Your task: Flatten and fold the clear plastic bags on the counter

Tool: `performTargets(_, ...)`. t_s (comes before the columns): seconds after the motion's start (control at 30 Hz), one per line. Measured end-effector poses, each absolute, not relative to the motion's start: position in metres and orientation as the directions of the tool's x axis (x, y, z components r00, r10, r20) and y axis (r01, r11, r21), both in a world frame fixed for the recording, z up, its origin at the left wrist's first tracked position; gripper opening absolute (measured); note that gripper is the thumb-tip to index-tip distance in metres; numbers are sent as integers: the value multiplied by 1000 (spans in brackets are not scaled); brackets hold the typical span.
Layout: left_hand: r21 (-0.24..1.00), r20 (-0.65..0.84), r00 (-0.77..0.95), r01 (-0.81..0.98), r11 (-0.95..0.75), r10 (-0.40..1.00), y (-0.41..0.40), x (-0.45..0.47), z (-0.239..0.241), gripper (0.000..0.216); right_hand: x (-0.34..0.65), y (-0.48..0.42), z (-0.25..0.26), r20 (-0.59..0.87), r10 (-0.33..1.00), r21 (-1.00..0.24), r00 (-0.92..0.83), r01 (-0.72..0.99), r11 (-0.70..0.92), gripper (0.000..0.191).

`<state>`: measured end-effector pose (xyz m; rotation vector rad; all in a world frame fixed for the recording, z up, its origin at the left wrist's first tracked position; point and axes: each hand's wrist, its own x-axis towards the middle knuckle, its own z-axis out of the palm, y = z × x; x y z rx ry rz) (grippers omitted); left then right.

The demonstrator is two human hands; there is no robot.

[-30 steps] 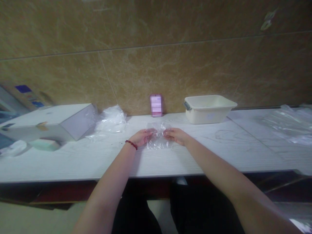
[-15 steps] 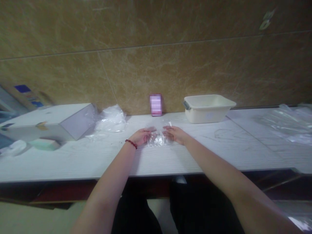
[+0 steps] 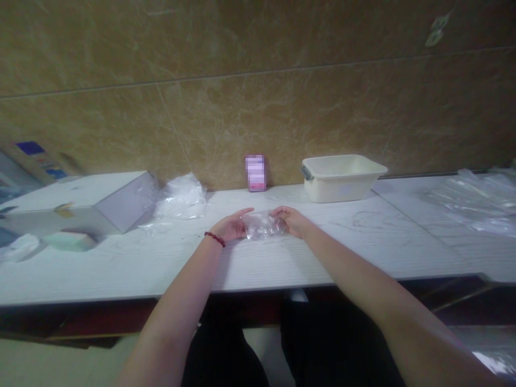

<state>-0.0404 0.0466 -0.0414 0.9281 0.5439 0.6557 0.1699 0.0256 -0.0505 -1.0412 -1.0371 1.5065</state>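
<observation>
A small clear plastic bag lies crumpled on the white table between my two hands. My left hand, with a red bead bracelet on the wrist, grips the bag's left side with curled fingers. My right hand pinches the bag's right side. Both hands rest on the tabletop near the middle, a little in front of the wall.
A cream plastic tub stands at the back right by the wall. A small pink box leans on the wall. A white carton and loose clear bags lie at the left. More plastic sheets lie far right.
The bag has been gathered from a spread sheet into a smaller crumpled bundle. Both hands have closed in towards each other and stayed on it.
</observation>
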Motion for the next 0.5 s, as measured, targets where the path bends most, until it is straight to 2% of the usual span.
performTargets(0.17,787,-158,661,-365,498,734,49,-40,-39,47,170,26,-51,-93,987,-963,-130,-240,-122,12)
performTargets(0.33,757,-268,664,-302,579,698,52,-33,-44,44,170,28,-52,-55,991,-958,-122,-273,-86,12)
performTargets(0.5,718,-310,662,-307,624,682,53,-28,-47,40,170,29,-53,3,993,-946,-120,-321,-36,9)
